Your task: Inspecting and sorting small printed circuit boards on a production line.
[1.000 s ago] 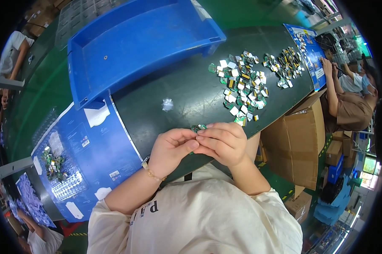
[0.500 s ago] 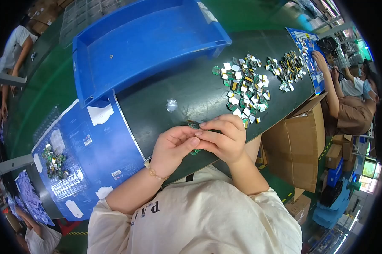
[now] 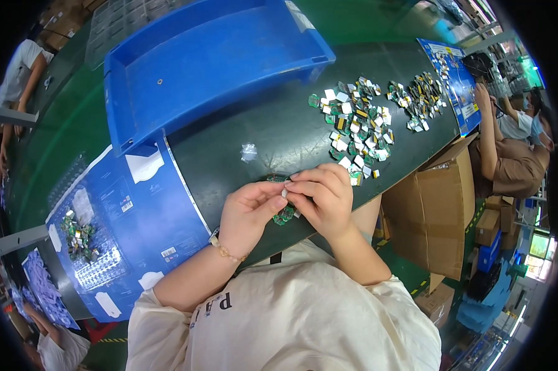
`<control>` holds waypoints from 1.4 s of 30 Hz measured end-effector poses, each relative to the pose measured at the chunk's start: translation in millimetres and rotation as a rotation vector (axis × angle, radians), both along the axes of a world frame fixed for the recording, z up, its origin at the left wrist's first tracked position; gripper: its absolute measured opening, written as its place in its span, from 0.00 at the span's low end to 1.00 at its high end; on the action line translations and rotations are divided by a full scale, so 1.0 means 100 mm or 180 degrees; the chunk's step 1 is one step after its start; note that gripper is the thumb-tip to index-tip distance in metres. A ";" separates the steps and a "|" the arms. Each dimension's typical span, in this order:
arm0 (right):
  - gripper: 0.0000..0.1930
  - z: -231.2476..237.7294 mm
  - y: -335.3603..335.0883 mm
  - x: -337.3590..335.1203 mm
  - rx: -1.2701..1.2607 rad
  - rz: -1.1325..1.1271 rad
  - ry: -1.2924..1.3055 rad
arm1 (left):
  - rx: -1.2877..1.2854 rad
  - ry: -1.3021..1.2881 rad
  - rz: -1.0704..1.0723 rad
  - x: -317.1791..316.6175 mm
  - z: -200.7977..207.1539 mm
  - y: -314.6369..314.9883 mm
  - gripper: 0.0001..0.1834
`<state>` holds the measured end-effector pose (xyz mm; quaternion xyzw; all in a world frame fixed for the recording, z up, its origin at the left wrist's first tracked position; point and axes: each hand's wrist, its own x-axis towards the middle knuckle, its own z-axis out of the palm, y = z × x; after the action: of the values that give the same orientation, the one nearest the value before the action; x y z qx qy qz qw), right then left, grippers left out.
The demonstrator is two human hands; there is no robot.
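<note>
My left hand (image 3: 247, 214) and my right hand (image 3: 326, 200) meet over the near edge of the dark table, fingertips pinched together. Between them shows a small white piece (image 3: 284, 193), partly covered by the fingers; its exact kind is too small to tell. Under and just beyond the hands lie several small green circuit boards (image 3: 283, 217), half hidden. To the right, a loose pile of small green boards with white and yellow square parts (image 3: 357, 123) spreads over the table. A small clear plastic scrap (image 3: 248, 153) rests beyond my left hand.
A large blue bin (image 3: 211, 68) stands at the far left. Blue printed sheeting (image 3: 149, 216) carries bubble wrap and a small heap of boards (image 3: 80, 238). A second pile (image 3: 418, 99) lies farther right. An open cardboard box (image 3: 430, 216) is against the table's right edge; a co-worker (image 3: 504, 154) sits beyond.
My fingertips have parted slightly, so the white piece and more green boards beneath now show. My right hand shifted a little left. The co-worker's hand at the right moved over the blue sheet.
</note>
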<state>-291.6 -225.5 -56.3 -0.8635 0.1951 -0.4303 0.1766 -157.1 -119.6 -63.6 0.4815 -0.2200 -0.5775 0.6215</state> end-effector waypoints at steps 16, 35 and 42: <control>0.09 0.05 -0.03 -0.01 0.0559 0.0198 -0.0008 | -0.0080 -0.0430 -0.0086 -0.01 0.04 0.01 0.12; 0.09 0.14 -0.06 -0.01 0.0317 0.0470 0.0456 | -0.0044 -0.0433 -0.0149 0.03 0.03 0.01 0.11; 0.03 0.63 -0.57 0.39 0.0862 0.0500 -0.1011 | -0.0151 0.0380 0.0511 0.06 0.02 -0.05 0.13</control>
<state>-252.6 -282.6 6.3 -0.7658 0.1529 -0.5157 0.3524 -151.1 -124.9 -62.0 0.4474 -0.1569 -0.5482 0.6890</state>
